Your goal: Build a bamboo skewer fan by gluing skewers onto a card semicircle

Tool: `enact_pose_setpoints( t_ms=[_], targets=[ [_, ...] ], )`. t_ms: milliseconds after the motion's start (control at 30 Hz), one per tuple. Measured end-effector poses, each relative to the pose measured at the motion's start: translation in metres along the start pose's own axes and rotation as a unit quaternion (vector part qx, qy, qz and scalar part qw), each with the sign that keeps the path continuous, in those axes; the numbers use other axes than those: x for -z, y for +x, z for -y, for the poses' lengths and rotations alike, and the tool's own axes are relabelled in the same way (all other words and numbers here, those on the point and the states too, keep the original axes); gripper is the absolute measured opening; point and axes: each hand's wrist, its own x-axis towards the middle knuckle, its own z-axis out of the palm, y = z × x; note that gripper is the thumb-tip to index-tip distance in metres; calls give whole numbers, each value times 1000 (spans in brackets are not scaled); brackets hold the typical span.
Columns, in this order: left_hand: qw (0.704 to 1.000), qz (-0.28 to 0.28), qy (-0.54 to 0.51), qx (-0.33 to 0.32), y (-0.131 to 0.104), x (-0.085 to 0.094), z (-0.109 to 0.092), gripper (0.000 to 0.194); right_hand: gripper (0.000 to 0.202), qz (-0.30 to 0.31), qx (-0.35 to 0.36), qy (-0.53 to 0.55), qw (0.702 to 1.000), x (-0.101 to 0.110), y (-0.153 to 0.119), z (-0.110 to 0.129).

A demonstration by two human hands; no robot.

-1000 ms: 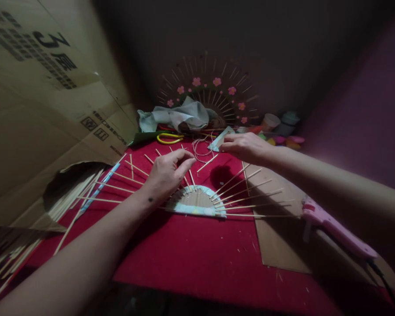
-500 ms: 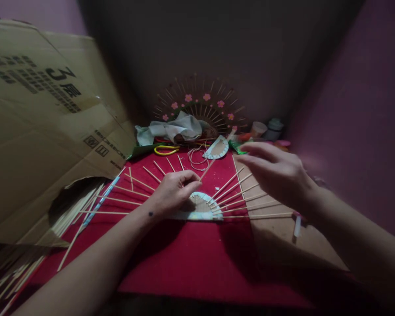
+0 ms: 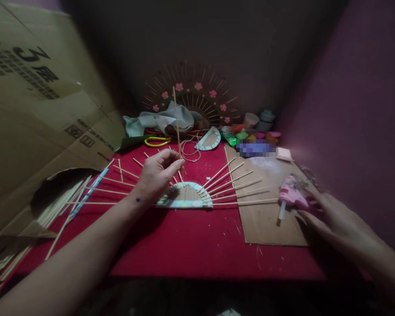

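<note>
Between its thumb and fingers, my left hand (image 3: 159, 171) pinches a thin wooden stick (image 3: 176, 118) that stands nearly upright. Below that hand lies a half-round cardboard piece (image 3: 186, 193) with a pale patterned rim. Several sticks (image 3: 237, 186) fan out from its curved edge, and my wrist and hand cover part of the left side. At the right, my right hand (image 3: 325, 215) reaches with parted fingers to a pink glue gun (image 3: 292, 193), which has a white glue stick poking from it. Whether the fingers touch the glue gun I cannot tell.
A large cardboard box (image 3: 46, 118) leans in at the left, with loose sticks (image 3: 67, 202) beside it. Behind stand a flowered stick fan (image 3: 197, 94), yellow-handled scissors (image 3: 157, 141), string (image 3: 189, 151) and a second half-round piece (image 3: 209, 138). A brown board (image 3: 260, 228) lies on the red cloth (image 3: 171, 250).
My right hand has let go of the stick's upper end and moved down and right to the glue gun. The stick in my left hand has swung from slanting right to nearly upright.
</note>
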Motion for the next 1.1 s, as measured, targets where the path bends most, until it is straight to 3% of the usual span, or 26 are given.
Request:
enact_pose_setpoints(
  t_ms=[100,233,367,467,533,633,733,900,1100],
  targets=[
    [1000,13,13,2,1,-1,4,11,40,27,-1,23,999,-5,3,7],
    [999,34,11,0,1,-3,10,13,36,12,-16,33,999,-11,6,14],
    [996,78,-27,38,-2,-7,10,12,40,-37,-121,75,989,-3,-4,22],
    [986,116,-62,106,-5,-12,5,9,33,-59,-199,228,951,23,-10,36],
    [981,126,-74,128,-7,-14,2,9,26,-16,-203,374,905,41,-8,50],
    [978,121,-83,150,-7,-15,-2,11,28,40,-137,488,861,59,9,78],
    [979,105,-82,156,-6,-14,-3,12,32,148,19,494,856,65,34,108],
    [985,98,-60,125,-5,-13,4,11,37,123,161,401,893,70,59,145],
    [988,125,-11,91,-6,-14,15,10,31,100,211,352,906,63,54,144]
  ],
)
